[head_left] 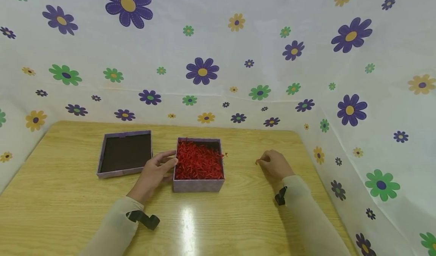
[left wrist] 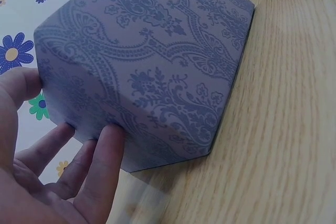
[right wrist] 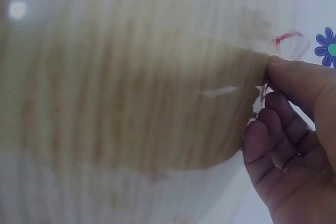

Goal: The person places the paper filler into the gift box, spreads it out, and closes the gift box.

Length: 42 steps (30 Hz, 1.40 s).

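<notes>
Head view: box [head_left: 199, 186] sits about mid-table [head_left: 235, 218], open side up, filled w/ red shreds [head_left: 199, 161]; a few poke over its R rim, and a dark gap shows in the far R corner. Lid [head_left: 127, 153] lies just L of it, dark inside up. L hand [head_left: 154, 172] is btwn the two, holding the box by its L wall, thumb at the rim, fingers outside. R hand [head_left: 276, 164] is well apart, over the table's R side, thumb & fingers closed in a pinch on a tiny reddish-gold bit [head_left: 257, 161]. Both sleeves have a dark strap [head_left: 280, 196] near the wrist. Flowered cloth [head_left: 218, 47] hangs behind & on the sides. L wrist view: box's patterned outer walls fill the middle; fingertips touch the nearer one, thumb meets the edge at far L, wood grain at R. R wrist view: thumb & fingertips together at R, pinch pt partly hidden, glare on the table; a blurry red curl [right wrist: 289, 36] shows just beyond the thumb, can't tell if it's the same bit.
</notes>
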Each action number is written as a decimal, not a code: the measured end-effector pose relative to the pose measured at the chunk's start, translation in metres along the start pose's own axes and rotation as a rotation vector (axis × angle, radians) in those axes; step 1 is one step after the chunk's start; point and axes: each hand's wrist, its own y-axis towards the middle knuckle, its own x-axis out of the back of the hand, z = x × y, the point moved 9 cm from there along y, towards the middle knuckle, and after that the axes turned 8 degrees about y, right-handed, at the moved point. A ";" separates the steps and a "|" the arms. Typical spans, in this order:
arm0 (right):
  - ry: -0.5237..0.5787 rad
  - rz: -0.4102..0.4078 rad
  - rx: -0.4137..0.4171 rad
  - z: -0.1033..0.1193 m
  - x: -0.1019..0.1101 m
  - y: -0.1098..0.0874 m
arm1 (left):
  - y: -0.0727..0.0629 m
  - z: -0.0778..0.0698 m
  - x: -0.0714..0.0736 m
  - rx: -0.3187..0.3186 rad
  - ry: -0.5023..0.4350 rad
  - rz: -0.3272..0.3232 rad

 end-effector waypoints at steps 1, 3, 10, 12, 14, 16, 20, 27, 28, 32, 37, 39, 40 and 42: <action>0.004 -0.005 -0.004 -0.001 0.000 -0.001 | 0.000 0.000 0.000 0.000 0.001 0.000; 0.008 -0.016 -0.007 -0.002 0.000 -0.002 | 0.000 0.000 0.000 0.001 0.002 0.001; 0.099 -0.082 -0.024 0.000 0.008 -0.006 | -0.001 -0.001 -0.001 0.007 0.004 0.005; 0.114 -0.107 0.006 0.008 0.013 -0.006 | -0.001 -0.001 0.000 0.006 0.004 0.003; 0.112 -0.125 0.047 0.020 0.017 -0.006 | -0.001 0.000 0.000 0.005 0.005 0.002; 0.108 -0.140 0.078 0.032 0.021 -0.006 | 0.000 0.000 0.000 0.003 0.005 0.003; 0.127 -0.154 0.139 0.063 0.021 -0.008 | 0.000 0.001 0.000 0.000 0.005 0.002; 0.211 -0.126 0.274 0.128 0.004 -0.015 | 0.000 0.001 0.000 0.007 -0.002 -0.001; 0.222 -0.119 0.293 0.137 0.001 -0.017 | 0.000 0.001 0.000 0.009 -0.005 0.000; 0.253 -0.116 0.349 0.168 -0.011 -0.018 | -0.001 0.001 0.000 0.011 -0.010 -0.001; 0.217 -0.102 0.422 0.202 -0.031 -0.015 | -0.001 0.000 0.003 0.014 -0.014 -0.016; 0.180 -0.098 0.451 0.212 -0.039 -0.015 | -0.001 0.001 0.003 0.015 -0.015 -0.011; 0.164 -0.099 0.462 0.217 -0.042 -0.015 | -0.001 0.001 0.002 0.014 -0.012 -0.006; 0.135 -0.099 0.474 0.224 -0.048 -0.016 | -0.001 0.001 0.001 0.013 -0.010 0.002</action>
